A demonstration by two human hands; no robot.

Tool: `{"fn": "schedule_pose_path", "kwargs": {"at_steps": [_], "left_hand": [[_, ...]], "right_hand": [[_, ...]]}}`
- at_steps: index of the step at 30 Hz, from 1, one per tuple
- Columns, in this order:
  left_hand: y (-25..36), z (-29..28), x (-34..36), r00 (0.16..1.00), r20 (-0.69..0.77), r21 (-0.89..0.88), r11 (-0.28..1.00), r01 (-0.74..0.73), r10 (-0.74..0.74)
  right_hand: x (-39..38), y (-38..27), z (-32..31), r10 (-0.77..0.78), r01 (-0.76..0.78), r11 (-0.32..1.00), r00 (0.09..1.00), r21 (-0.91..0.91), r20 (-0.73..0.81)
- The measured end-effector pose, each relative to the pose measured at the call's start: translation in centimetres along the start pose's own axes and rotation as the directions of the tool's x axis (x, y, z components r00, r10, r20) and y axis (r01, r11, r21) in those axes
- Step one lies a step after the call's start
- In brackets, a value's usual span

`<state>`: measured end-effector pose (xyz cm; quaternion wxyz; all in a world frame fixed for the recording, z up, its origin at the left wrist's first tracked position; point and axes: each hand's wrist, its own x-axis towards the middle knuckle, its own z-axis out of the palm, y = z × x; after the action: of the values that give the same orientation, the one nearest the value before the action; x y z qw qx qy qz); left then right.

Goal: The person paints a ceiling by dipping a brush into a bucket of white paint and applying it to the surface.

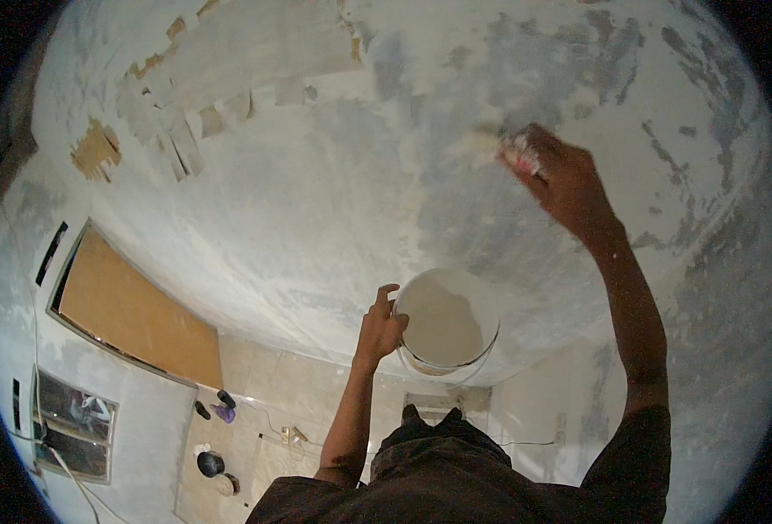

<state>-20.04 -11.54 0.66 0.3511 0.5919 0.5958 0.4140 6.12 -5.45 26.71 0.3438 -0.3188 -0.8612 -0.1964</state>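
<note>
White and grey, chalky and patchy, cover the wall [298,192] facing the person, and the step in hand looks like working a pale coat over it with the right hand while the left steadies the supply. At far left sits a framed window [71,428] with dark panes; beside it a smooth, flat tan door [137,306] stands out against the mottled plaster. Above, ragged peeling patches [172,113] show brownish, with curled, torn edges. Near the middle, the left hand [380,330] is at the left rim of a round white bucket [429,367], one finger sticking up apart and the others bent; how firmly they grip the rim I cannot tell. Inside the bucket lies smooth, off-white matter, probably wet. Farther right and higher, the right hand [569,179] has its fingers curled together around a small brush-like tool [494,143], blurred, smeared white with a touch of pink, its pale end close to the wall; contact is unclear. The next move likely calls for even pressure across the darker grey blotches, then a reload, with the bucket kept level.
</note>
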Motion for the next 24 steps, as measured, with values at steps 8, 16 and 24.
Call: {"fn": "schedule_pose_path", "kwargs": {"at_steps": [8,16,24], "left_hand": [[1.4,-0.4,-0.3,0.990,0.075,-0.033,0.992,0.121,-0.118],[1.0,-0.6,-0.3,0.996,0.042,-0.026,0.996,0.086,-0.085],[1.5,-0.8,-0.4,0.989,0.073,-0.033,0.991,0.128,-0.126]], "right_hand": [[0.7,-2.1,-0.9,-0.044,0.043,0.999,0.999,0.010,0.014],[0.9,-1.9,-2.1,0.055,-0.058,0.998,0.992,-0.019,-0.116],[0.3,-0.6,-0.6,0.212,-0.220,0.975,0.961,0.024,0.176]]}}
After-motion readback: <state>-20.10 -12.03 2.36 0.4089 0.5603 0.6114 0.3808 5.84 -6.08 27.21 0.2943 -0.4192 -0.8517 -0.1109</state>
